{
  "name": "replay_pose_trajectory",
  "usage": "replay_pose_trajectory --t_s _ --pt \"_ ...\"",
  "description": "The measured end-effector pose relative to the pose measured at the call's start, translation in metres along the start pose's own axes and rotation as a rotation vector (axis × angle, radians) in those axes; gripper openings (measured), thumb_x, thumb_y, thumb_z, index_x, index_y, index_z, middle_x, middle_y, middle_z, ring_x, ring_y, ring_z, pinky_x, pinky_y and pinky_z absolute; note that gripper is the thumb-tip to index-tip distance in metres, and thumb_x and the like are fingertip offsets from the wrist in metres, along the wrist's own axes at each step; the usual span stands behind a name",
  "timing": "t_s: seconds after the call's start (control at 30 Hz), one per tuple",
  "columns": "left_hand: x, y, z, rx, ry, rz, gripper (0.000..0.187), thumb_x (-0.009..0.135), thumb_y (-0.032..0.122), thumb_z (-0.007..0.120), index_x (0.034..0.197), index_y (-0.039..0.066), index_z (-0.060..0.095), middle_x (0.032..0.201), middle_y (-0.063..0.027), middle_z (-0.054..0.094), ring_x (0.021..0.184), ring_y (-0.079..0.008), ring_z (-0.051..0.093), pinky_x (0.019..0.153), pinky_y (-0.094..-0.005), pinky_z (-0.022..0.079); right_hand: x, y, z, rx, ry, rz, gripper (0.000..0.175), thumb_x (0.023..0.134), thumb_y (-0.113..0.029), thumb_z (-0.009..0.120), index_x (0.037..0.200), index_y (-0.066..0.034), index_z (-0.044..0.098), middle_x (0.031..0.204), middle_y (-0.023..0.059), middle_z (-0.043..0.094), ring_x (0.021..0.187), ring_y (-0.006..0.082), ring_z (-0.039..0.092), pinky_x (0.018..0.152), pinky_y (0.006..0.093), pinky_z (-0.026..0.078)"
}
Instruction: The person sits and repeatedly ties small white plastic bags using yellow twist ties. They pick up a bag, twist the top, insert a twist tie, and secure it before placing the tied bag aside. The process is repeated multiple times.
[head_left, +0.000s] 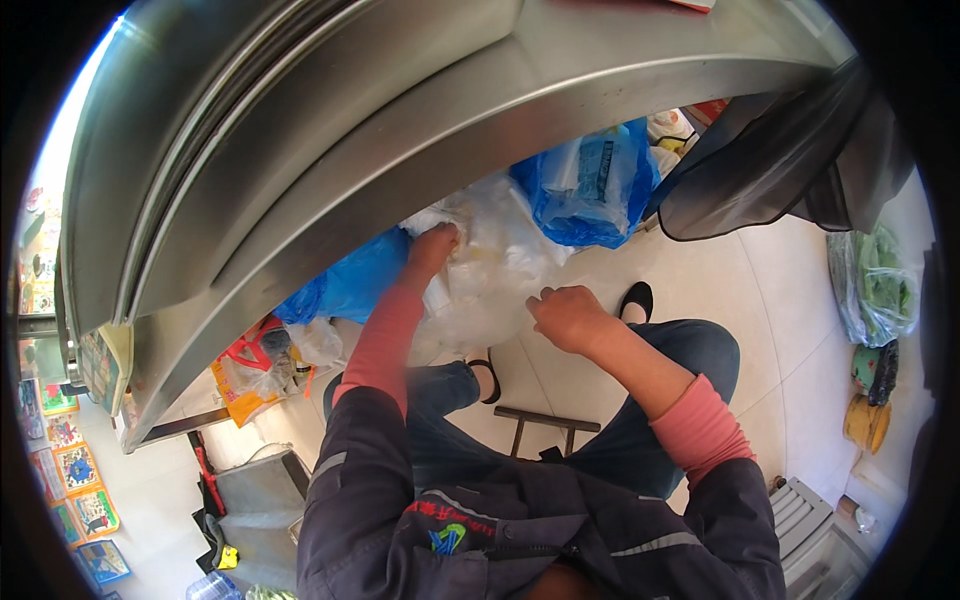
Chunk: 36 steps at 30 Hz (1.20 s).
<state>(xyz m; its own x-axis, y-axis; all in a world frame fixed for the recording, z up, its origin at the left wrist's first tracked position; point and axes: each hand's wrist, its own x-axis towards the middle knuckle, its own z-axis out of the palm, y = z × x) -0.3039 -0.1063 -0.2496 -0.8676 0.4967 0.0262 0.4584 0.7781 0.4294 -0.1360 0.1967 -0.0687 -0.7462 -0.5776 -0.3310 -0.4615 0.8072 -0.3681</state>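
My left hand (435, 247) is closed on crumpled white plastic (431, 217) beneath the edge of a stainless-steel counter (420, 150). A heap of translucent plastic bags (495, 232) spreads out to the right of it. My right hand (571, 319) hovers over the floor near my right knee with its fingers curled in. Hazy clear film (472, 307) lies between the two hands, and whether the right fingers pinch it is unclear. A blue plastic bag (367, 274) sits left of my left wrist. Another open blue bag (592, 187) holds clear packaging behind the heap.
An orange-and-white bag (251, 375) of small items is on the tiled floor (742, 300) at left. Dark sheer fabric (757, 165) hangs at right. Bagged green vegetables (874, 285) lie along the right wall. A stool-like frame (547, 420) is between my legs.
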Motion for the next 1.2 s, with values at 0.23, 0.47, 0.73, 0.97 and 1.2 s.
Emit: replay_pose_trajectory --t_s 0.23,0.47,0.73,0.97,1.2 --pt "0.001 0.027 -0.064 -0.314 -0.263 -0.295 0.016 0.088 0.013 0.074 0.092 0.004 0.06 0.076 -0.0087 0.066 0.065 -0.0169 0.065 0.057 -0.033 0.052 0.017 -0.001 -0.013 0.187 0.3 0.113 0.033 0.087 -0.02 0.071 0.117 -0.0063 0.063 0.108 0.0155 0.064 0.095 0.033 0.068 0.081 0.0439 0.055" --pt "-0.024 0.148 -0.154 -0.853 -0.309 -0.361 0.013 0.093 0.013 0.071 0.095 0.004 0.063 0.079 -0.0021 0.065 0.062 -0.0085 0.057 0.052 -0.0243 0.046 0.047 -0.016 -0.025 0.889 0.619 0.038 0.047 0.081 -0.019 0.08 0.122 -0.0039 0.062 0.111 0.0116 0.062 0.085 0.0245 0.067 0.073 0.0366 0.055" --pt "-0.06 0.208 -0.186 -1.036 -0.216 -0.42 0.015 0.096 0.017 0.069 0.095 0.004 0.062 0.081 -0.0013 0.063 0.064 -0.0071 0.055 0.053 -0.0228 0.043 0.042 -0.022 -0.048 1.338 0.233 -0.021 0.029 0.086 -0.02 0.079 0.105 -0.0036 0.066 0.093 0.0035 0.067 0.076 0.0105 0.062 0.057 0.0269 0.047" --pt "-0.09 0.217 -0.195 -1.181 -0.124 -0.503 0.014 0.096 0.018 0.069 0.095 0.007 0.062 0.08 0.0021 0.059 0.064 -0.006 0.051 0.053 -0.0219 0.04 0.028 -0.027 -0.057 1.489 0.082 -0.078 0.014 0.093 -0.019 0.069 0.096 -0.0058 0.066 0.091 0.0022 0.066 0.074 0.0097 0.061 0.058 0.025 0.045" --pt "-0.102 0.229 -0.195 -1.416 -0.081 -0.525 0.014 0.098 0.02 0.068 0.098 0.007 0.062 0.081 0.0027 0.058 0.067 -0.0051 0.049 0.054 -0.0206 0.037 0.02 -0.029 -0.058 1.642 0.038 -0.172 0.012 0.095 -0.016 0.065 0.1 -0.0051 0.066 0.097 0.0033 0.067 0.071 0.0096 0.06 0.055 0.0224 0.043"
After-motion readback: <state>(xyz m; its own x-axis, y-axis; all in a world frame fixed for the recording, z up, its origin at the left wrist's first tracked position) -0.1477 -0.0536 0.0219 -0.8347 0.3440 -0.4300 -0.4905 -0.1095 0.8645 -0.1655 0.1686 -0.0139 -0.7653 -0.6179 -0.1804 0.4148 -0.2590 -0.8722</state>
